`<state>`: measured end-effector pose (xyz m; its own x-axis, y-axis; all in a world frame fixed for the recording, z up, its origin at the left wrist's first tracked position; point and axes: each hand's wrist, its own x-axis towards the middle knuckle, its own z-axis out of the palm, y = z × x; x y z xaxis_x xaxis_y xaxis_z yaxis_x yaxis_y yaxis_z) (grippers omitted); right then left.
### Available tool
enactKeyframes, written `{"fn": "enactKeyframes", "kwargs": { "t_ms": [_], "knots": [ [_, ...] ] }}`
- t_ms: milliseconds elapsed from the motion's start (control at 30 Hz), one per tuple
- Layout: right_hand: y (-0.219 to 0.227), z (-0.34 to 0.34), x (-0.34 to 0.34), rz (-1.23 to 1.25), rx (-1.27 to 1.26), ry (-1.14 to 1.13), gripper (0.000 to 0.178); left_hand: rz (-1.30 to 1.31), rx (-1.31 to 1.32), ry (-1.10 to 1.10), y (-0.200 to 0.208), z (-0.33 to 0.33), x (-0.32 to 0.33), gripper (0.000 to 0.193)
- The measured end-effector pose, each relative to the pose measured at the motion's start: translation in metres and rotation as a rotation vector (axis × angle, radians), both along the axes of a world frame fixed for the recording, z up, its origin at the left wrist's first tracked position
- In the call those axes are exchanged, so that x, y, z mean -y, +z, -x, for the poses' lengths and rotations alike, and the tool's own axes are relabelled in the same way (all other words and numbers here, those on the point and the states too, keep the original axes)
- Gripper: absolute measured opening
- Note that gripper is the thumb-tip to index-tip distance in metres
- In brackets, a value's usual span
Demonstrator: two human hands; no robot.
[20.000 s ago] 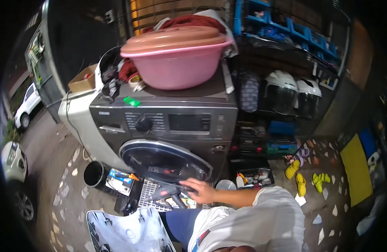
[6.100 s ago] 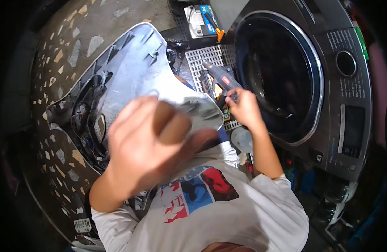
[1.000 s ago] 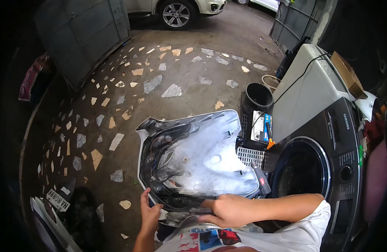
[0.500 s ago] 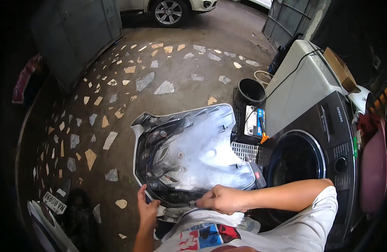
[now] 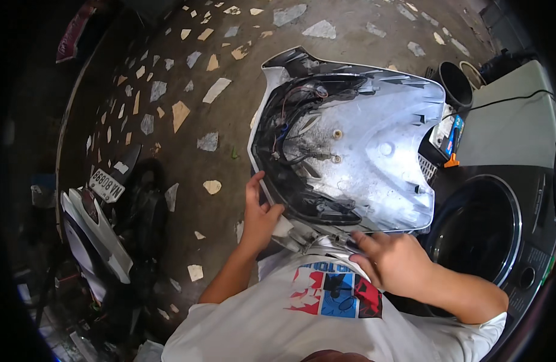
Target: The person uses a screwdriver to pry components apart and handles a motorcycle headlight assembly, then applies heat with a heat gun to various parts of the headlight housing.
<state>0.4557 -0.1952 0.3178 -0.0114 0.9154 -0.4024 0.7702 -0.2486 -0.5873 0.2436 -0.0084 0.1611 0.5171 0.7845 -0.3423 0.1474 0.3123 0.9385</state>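
The white panel (image 5: 398, 102) sits just in front of my shirt (image 5: 247, 308), hollow side up, dark wiring (image 5: 282, 130) along its left part and 2 brass-coloured fittings (image 5: 337, 146) near its middle. My left forearm slants up from below, and my left hand (image 5: 260, 218) is closed around the panel's near left corner, forefinger extended along the rim, thumb opposite. My right elbow juts out to the right, the forearm angled back inward; my right hand (image 5: 401, 260) is half curled at the near edge, fingers pointing left. I can't tell whether it grips anything.
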Motion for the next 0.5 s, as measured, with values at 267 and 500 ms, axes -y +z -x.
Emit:
{"fn": "enactKeyframes", "kwargs": {
  "t_ms": [267, 500],
  "knots": [
    [-0.002, 0.000, 0.011, -0.176, -0.023, -0.070, 0.045, -0.020, -0.068, -0.021, -0.001, -0.001, -0.002, 0.083],
    [-0.011, -0.005, 0.016, -0.572, 0.242, 0.215, 0.036, -0.031, -0.094, 0.005, 0.004, -0.004, 0.003, 0.082]
  ]
}}
